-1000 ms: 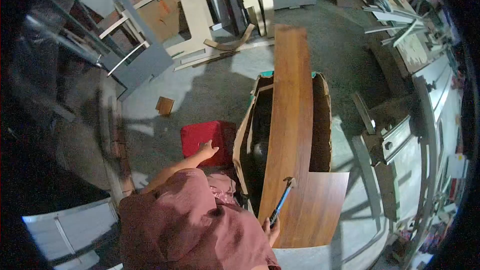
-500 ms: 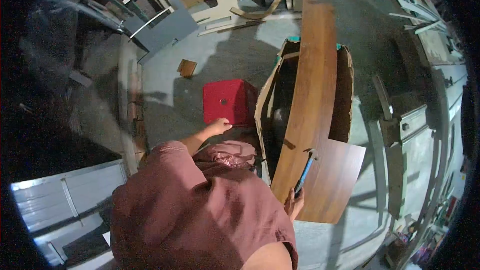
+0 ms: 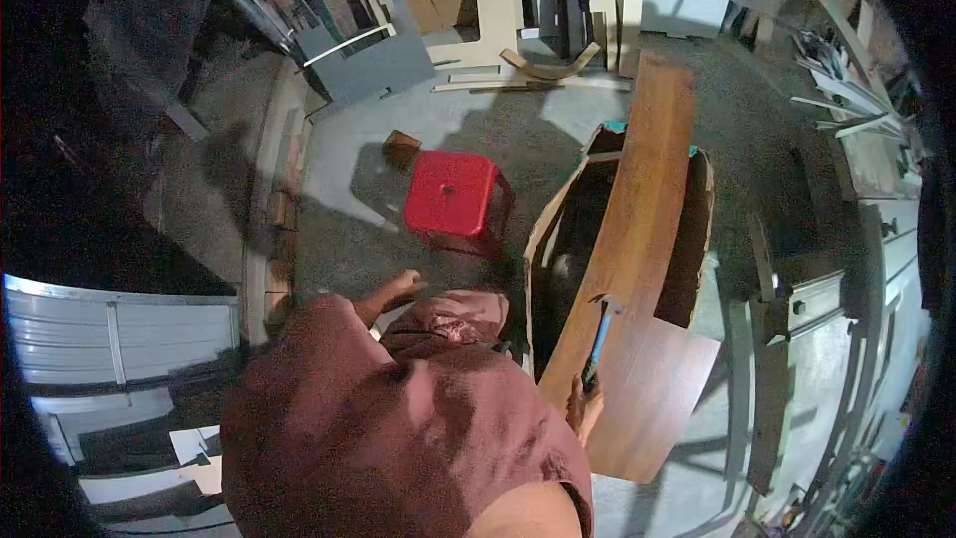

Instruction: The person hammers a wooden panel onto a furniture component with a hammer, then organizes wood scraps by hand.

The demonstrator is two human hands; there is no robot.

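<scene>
My right hand (image 3: pixel 586 406) is wrapped round the grip of a claw hammer (image 3: pixel 599 339) with a blue handle, its head pointing forward. Below the hammer are a long wooden board (image 3: pixel 647 179) and a squarer wooden panel (image 3: pixel 652 389), which lie over an open cardboard box (image 3: pixel 543 239). On the other side, my left hand (image 3: pixel 403 284) hangs just short of a red plastic stool (image 3: pixel 451 194), not touching it. Its fingers look curled, and whether anything is in them is too small to tell.
A small wooden block (image 3: pixel 401 147) lies on the floor behind the stool. Panels and frames (image 3: pixel 378 70) lean at the back, near a curved strip (image 3: pixel 550 65). Thin scraps (image 3: pixel 846 90) are piled at the back right. White metal panels (image 3: pixel 60 339) stand at the left.
The view has shifted, so the stool and boards sit differently in it. My left hand has drawn back from the stool's front edge. The hammer remains in my right hand.
</scene>
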